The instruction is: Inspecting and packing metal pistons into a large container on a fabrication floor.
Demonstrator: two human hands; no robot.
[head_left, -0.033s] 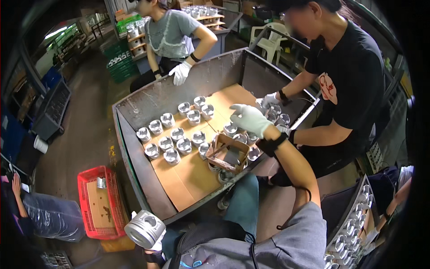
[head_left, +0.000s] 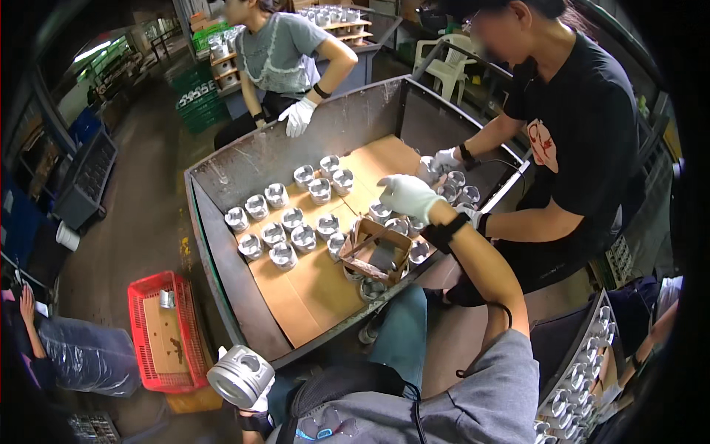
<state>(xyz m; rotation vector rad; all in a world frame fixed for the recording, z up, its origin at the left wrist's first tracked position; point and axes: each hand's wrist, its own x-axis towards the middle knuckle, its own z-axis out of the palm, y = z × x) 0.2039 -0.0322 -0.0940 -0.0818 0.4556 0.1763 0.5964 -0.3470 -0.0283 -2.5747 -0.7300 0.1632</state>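
My left hand [head_left: 260, 404], in a white glove, grips a silver piston [head_left: 241, 376] outside the near left corner of a large metal bin [head_left: 216, 166]; the piston hides most of the fingers. Over the bin reaches my right hand [head_left: 411, 197], also gloved, with its fingers partly bent and nothing visible in them. Just below it stand several pistons, one [head_left: 379, 213] close under the fingers; contact cannot be made out. More pistons [head_left: 303, 238] stand in loose rows on brown cardboard [head_left: 314, 300]. A small open cardboard box [head_left: 355, 265] rests by the near wall.
A co-worker's gloved hand [head_left: 446, 159] is at pistons on the right. Another person's gloved hand [head_left: 298, 117] hangs over the far wall. A red crate [head_left: 135, 333] with one piston is on the floor at left. A rack of pistons [head_left: 566, 411] stands at lower right.
My right hand's fingers have drawn closer together and bent a little. The co-worker's hand on the right has shifted slightly, with a piston now showing beside it. My left hand keeps its piston.
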